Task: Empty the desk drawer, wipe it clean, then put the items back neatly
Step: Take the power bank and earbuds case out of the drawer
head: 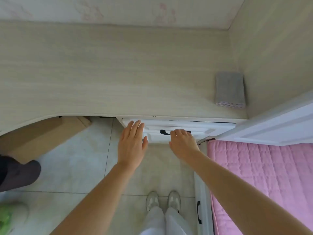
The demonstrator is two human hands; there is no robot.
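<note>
The white drawer front (211, 130) sits under the pale wood desk top (101, 73), closed or nearly closed, so its inside is hidden. My right hand (183, 141) reaches its black handle (165, 132), fingers curled over the bar. My left hand (132, 143) is held flat with straight fingers, fingertips at the drawer's left corner. A folded grey cloth (229, 89) lies on the desk at the right, beside the side wall.
A pink quilted bed (262, 175) with a white frame (201, 200) lies to the right. A cardboard box (42, 136) stands under the desk at left. Someone's dark shoe (18, 173) and a green-and-white object (10, 216) are on the tiled floor at left.
</note>
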